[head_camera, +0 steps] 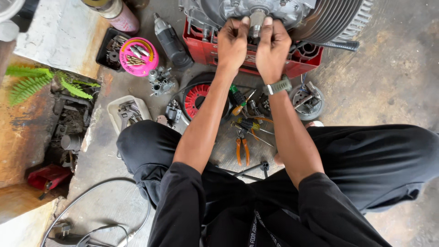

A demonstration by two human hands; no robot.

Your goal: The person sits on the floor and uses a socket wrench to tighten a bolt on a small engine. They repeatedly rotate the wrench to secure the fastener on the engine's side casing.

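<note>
left hand (232, 43) and right hand (273, 48) pinching engine shaft (256, 20) between fingertips, shaft above both palms

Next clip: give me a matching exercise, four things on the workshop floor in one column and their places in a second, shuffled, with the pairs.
Things:
1. pink round lid
2. orange-handled pliers
3. fern fronds
4. grey metal shaft

Places:
A. far left edge, beside the rusty surface
B. between the left hand and right hand, on the engine
C. on a black tray, upper left
D. on the floor between the person's knees

Pairs: 1-C, 2-D, 3-A, 4-B
</note>
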